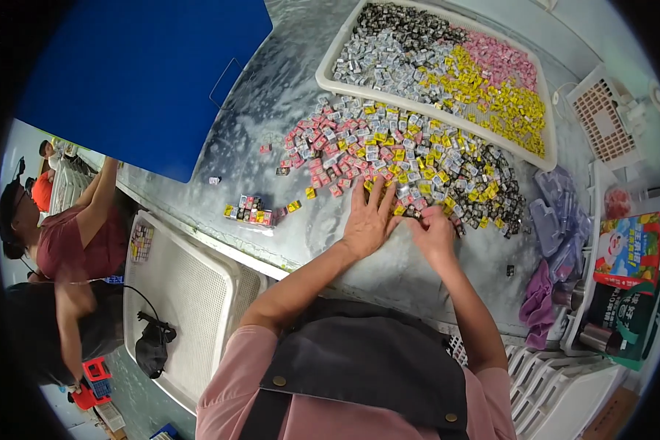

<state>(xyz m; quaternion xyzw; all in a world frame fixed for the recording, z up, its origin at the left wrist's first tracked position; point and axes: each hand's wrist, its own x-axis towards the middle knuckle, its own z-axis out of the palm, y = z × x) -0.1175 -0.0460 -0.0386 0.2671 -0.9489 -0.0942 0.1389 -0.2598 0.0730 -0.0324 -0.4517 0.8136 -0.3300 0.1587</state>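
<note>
Pressing flat on spread candies [403,158]: left hand [367,220], fingers splayed, gripping nothing; right hand [433,231] fingers pinched on dark pieces; tabletop [271,110] pile spread for sorting.

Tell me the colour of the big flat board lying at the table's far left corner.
The board is solid deep blue, shown best in the head view.

Two hands [400,220] – one white tray [330,70] – wrapped candies [389,147] too many to count.

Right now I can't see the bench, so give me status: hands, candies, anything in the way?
Left hand flat on loose pile of small wrapped candies. Right hand pinching pieces at pile edge. White plastic tray behind.
</note>
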